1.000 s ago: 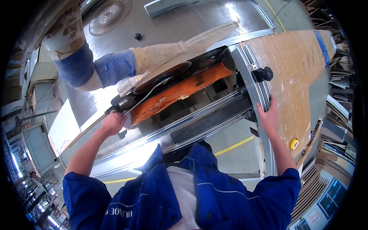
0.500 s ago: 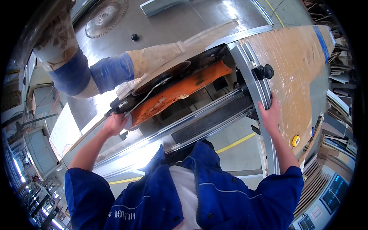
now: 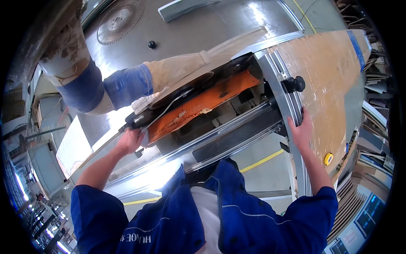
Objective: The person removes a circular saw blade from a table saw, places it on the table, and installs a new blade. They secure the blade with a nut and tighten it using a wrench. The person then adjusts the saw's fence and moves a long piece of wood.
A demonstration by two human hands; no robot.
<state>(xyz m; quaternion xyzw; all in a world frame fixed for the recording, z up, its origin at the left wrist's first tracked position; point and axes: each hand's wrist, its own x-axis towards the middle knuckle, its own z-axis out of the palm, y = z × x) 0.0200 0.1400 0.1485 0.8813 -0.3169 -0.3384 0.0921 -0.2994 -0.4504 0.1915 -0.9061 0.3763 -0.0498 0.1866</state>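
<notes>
At the near-left end of an opened panel saw, my left hand (image 3: 130, 140) is closed beside a dark fitting; what its fingers hold is hidden. A thin bent metal rod (image 3: 163, 112) runs from next to this hand toward the middle of a dark saw blade (image 3: 201, 82). Along the blade lies a worn orange cover (image 3: 205, 106), tilted away from it, with the machine's inside showing below. My right hand (image 3: 302, 129) is wrapped round the edge of a grooved aluminium rail (image 3: 279, 70), below a black knob (image 3: 294, 84).
A dust hose (image 3: 129, 84) with blue tape hangs over the metal saw table (image 3: 177, 36). A loose toothed blade (image 3: 120, 21) and a small black knob (image 3: 152, 44) lie there. At right, a yellow tape measure (image 3: 328, 159) rests on a wrapped board (image 3: 325, 76).
The whole view has shifted slightly, so things sit a little farther right and lower. Both hands keep their places on the machine.
</notes>
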